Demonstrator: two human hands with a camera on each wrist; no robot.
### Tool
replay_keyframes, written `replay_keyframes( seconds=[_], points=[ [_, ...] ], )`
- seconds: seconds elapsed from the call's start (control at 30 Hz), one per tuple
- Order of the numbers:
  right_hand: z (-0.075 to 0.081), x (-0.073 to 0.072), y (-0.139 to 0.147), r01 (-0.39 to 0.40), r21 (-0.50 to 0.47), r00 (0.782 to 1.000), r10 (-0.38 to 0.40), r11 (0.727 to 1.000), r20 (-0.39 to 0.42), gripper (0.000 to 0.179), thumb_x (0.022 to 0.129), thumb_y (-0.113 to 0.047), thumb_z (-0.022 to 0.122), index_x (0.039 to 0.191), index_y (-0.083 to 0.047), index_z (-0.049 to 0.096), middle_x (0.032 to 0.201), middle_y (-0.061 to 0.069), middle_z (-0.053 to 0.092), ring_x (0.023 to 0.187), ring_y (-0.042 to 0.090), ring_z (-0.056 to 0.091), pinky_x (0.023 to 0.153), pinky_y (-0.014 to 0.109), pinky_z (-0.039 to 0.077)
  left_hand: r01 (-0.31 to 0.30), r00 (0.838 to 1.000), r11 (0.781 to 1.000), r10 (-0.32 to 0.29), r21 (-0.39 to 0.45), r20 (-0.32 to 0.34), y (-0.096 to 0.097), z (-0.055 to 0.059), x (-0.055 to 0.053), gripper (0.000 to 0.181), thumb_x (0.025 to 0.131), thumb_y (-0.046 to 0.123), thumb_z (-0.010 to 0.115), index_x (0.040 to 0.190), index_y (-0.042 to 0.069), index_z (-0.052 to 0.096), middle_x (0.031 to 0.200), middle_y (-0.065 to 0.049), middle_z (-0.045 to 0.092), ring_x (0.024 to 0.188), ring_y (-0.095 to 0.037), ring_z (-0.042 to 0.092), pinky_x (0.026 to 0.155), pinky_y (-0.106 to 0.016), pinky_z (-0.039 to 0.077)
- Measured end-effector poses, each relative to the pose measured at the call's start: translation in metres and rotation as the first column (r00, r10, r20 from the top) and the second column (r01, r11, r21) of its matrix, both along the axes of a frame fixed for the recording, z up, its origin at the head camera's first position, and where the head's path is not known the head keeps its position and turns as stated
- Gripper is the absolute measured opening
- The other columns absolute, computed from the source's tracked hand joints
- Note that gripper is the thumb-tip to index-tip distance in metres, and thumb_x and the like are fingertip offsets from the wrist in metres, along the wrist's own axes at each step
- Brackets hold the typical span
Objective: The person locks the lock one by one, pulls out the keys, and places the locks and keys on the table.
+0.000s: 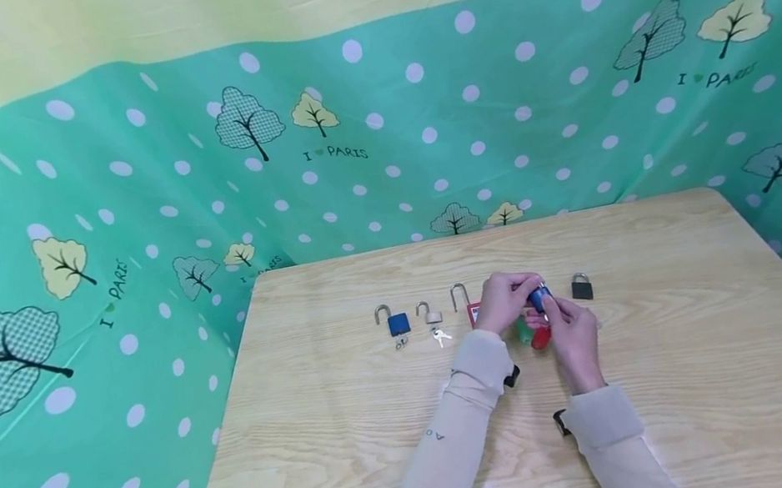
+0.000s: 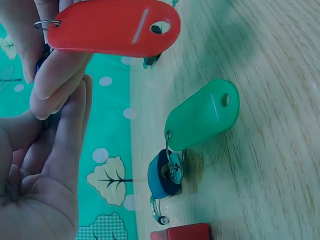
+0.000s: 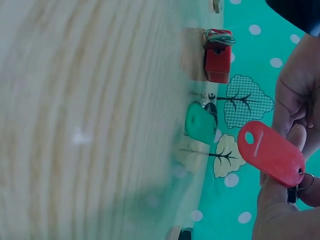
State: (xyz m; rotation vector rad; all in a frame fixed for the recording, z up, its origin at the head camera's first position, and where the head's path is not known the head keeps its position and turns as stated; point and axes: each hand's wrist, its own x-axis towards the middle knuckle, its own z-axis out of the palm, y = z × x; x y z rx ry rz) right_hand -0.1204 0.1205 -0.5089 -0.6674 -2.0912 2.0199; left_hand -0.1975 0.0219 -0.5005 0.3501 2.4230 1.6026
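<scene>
Both hands meet over the right half of the table around a small blue padlock (image 1: 539, 295). My left hand (image 1: 501, 301) holds the padlock from its left side, fingertips at the top. My right hand (image 1: 575, 334), just below and to the right, pinches a key at the padlock's lower end; the key itself is mostly hidden by fingers. From its ring hangs a red plastic tag (image 2: 112, 27), seen also in the right wrist view. Beyond the hands, another blue padlock (image 2: 164, 175) lies on the table with its key in it and a green tag (image 2: 204, 116) attached.
To the left lie a blue padlock (image 1: 399, 324) and a small pale padlock (image 1: 433, 317), shackles open, with keys (image 1: 441, 337) in front. A red padlock (image 1: 475, 313) with a raised shackle is partly behind my left hand. Right of the hands sits a black padlock (image 1: 582, 289).
</scene>
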Motion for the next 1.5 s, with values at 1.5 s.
replay_keyframes(
  seconds=[1.5],
  points=[
    [-0.001,0.015,0.037,-0.09,-0.029,0.995,0.091,0.996,0.046,0.035,0.099,-0.024,0.062,0.122,0.002,0.065,0.116,0.022,0.068,0.083,0.014,0.075,0.078,0.023,0.058,-0.16,0.978,0.94,0.109,0.3,0.179,0.004,-0.004,0.009,0.029,0.089,0.017,0.075,0.116,0.009,0.071,0.094,-0.011,0.076,0.085,-0.031,0.074,0.088,-0.046,0.057]
  ],
)
